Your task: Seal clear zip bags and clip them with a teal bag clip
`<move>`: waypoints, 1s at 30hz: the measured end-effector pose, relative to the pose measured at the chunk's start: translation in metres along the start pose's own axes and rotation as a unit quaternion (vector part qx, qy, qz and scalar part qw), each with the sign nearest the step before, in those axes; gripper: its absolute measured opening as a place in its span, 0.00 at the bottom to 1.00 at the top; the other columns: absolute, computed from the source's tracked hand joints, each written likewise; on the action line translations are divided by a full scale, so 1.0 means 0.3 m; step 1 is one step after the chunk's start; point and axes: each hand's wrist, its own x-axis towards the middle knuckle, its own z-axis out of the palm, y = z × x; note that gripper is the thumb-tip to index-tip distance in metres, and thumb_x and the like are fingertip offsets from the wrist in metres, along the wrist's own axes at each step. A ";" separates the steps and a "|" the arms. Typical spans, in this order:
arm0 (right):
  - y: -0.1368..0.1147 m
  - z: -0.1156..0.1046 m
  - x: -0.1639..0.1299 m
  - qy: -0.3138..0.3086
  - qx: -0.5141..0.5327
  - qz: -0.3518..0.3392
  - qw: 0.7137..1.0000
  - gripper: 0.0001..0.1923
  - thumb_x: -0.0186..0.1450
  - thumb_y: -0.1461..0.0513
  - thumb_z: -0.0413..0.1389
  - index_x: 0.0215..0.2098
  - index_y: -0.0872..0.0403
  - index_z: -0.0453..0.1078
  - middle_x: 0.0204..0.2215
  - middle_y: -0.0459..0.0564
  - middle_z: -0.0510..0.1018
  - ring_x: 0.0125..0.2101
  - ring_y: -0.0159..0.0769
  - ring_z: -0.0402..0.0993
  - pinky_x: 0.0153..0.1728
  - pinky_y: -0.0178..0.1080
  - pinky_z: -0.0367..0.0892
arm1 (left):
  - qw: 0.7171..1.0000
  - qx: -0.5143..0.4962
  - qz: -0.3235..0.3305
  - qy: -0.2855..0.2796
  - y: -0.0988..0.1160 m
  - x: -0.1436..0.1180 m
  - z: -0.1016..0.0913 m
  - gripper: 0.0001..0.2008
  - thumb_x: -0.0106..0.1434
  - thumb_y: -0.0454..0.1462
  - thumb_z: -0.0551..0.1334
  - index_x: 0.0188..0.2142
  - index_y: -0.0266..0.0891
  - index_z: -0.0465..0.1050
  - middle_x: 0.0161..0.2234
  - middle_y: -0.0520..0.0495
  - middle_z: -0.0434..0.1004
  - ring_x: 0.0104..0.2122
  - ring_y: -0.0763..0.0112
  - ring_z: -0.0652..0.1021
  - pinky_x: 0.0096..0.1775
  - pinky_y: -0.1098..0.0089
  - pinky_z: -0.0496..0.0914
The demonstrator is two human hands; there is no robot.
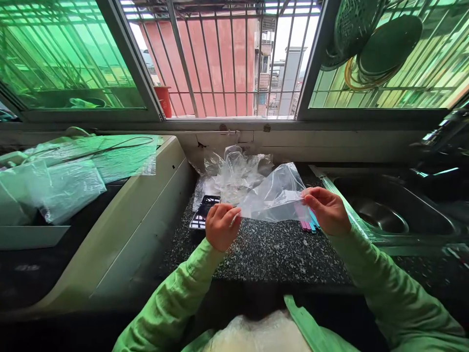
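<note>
Clear plastic bag (273,198): thin, limp, near weightless and likely slippery film, stretched just above the speckled worktop (271,249), left hand (221,226) pinching one edge, right hand (327,211) pinching the other; best gripped at its edges, by fingertip pinch.

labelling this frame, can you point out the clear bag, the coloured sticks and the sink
clear plastic bag (273,198), head view, middle of the film
coloured sticks (307,224), head view, lower ends
sink (381,215), head view, basin floor
</note>
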 end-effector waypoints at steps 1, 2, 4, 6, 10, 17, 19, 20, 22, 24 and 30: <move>0.005 -0.001 -0.001 0.002 0.001 0.004 1.000 0.13 0.50 0.51 0.59 0.25 0.53 0.69 0.23 0.45 0.72 0.25 0.30 0.66 0.28 0.36 0.64 | 1.000 -0.001 -0.011 0.000 -0.003 -0.002 -0.003 0.03 0.55 0.34 0.59 0.30 0.39 0.71 0.27 0.48 0.71 0.30 0.71 0.70 0.35 0.70 0.66; 0.010 -0.002 -0.001 0.004 0.001 0.005 1.000 0.13 0.51 0.51 0.59 0.25 0.53 0.69 0.23 0.45 0.72 0.25 0.30 0.66 0.28 0.36 0.64 | 1.000 -0.004 -0.022 -0.001 -0.007 -0.005 -0.005 0.02 0.55 0.33 0.59 0.29 0.39 0.71 0.27 0.48 0.71 0.30 0.71 0.70 0.35 0.70 0.66; 0.020 -0.004 -0.001 0.006 0.003 0.001 1.000 0.12 0.51 0.52 0.59 0.25 0.53 0.69 0.22 0.44 0.72 0.24 0.29 0.66 0.28 0.35 0.64 | 0.999 -0.011 -0.035 -0.001 -0.014 -0.009 -0.009 0.02 0.54 0.33 0.60 0.29 0.38 0.71 0.26 0.49 0.71 0.29 0.71 0.70 0.34 0.70 0.67; 0.031 -0.005 -0.001 0.008 0.001 -0.006 1.000 0.11 0.53 0.53 0.58 0.25 0.53 0.68 0.23 0.44 0.72 0.25 0.29 0.67 0.29 0.35 0.64 | 0.999 -0.016 -0.034 0.002 -0.017 -0.015 -0.014 0.02 0.54 0.32 0.60 0.29 0.38 0.71 0.25 0.49 0.71 0.29 0.71 0.70 0.34 0.70 0.67; 0.046 -0.004 -0.004 0.015 -0.026 -0.001 1.000 0.12 0.54 0.53 0.57 0.27 0.53 0.67 0.24 0.44 0.72 0.26 0.29 0.67 0.29 0.34 0.64 | 1.000 0.003 0.004 0.025 -0.005 -0.022 -0.037 0.04 0.52 0.30 0.61 0.30 0.38 0.71 0.25 0.48 0.71 0.28 0.71 0.69 0.33 0.70 0.66; 0.024 -0.023 0.000 -0.049 -0.150 0.053 0.986 0.14 0.53 0.52 0.56 0.25 0.55 0.63 0.20 0.43 0.68 0.20 0.27 0.63 0.21 0.32 0.60 | 0.988 0.069 0.133 0.034 0.039 -0.032 -0.090 0.09 0.50 0.29 0.64 0.32 0.40 0.70 0.24 0.51 0.73 0.29 0.72 0.71 0.36 0.69 0.64; 0.023 -0.037 0.003 -0.072 -0.215 0.046 0.973 0.13 0.56 0.53 0.53 0.25 0.55 0.65 0.19 0.44 0.70 0.20 0.28 0.64 0.21 0.33 0.61 | 0.983 0.084 0.159 0.030 0.044 -0.035 -0.103 0.08 0.51 0.30 0.63 0.32 0.40 0.70 0.23 0.52 0.73 0.28 0.73 0.71 0.36 0.69 0.64; 0.025 -0.044 0.004 -0.079 -0.250 0.037 0.964 0.13 0.57 0.54 0.52 0.25 0.55 0.67 0.19 0.45 0.71 0.21 0.29 0.65 0.22 0.33 0.61 | 0.982 0.089 0.168 0.026 0.046 -0.036 -0.108 0.07 0.51 0.30 0.63 0.31 0.41 0.71 0.23 0.53 0.73 0.28 0.73 0.71 0.36 0.69 0.63; 0.032 -0.056 0.004 -0.075 -0.318 0.008 0.945 0.12 0.58 0.55 0.50 0.26 0.55 0.69 0.21 0.47 0.73 0.22 0.31 0.66 0.23 0.34 0.61 | 0.979 0.092 0.179 0.017 0.055 -0.037 -0.115 0.06 0.52 0.30 0.62 0.31 0.41 0.71 0.23 0.53 0.73 0.28 0.74 0.71 0.37 0.69 0.63; 0.043 -0.063 0.006 -0.055 -0.381 -0.024 0.923 0.12 0.59 0.57 0.49 0.27 0.55 0.70 0.23 0.49 0.74 0.24 0.33 0.68 0.26 0.36 0.62 | 0.978 0.086 0.190 0.010 0.069 -0.036 -0.116 0.06 0.52 0.30 0.63 0.31 0.42 0.71 0.23 0.54 0.73 0.28 0.74 0.71 0.37 0.69 0.62; 0.064 -0.072 0.029 -0.003 -0.442 -0.049 0.896 0.12 0.57 0.62 0.45 0.23 0.55 0.69 0.25 0.51 0.75 0.28 0.35 0.70 0.31 0.37 0.62 | 0.973 0.038 0.227 -0.004 0.111 -0.038 -0.102 0.07 0.53 0.29 0.62 0.32 0.40 0.72 0.23 0.54 0.73 0.27 0.76 0.71 0.36 0.70 0.63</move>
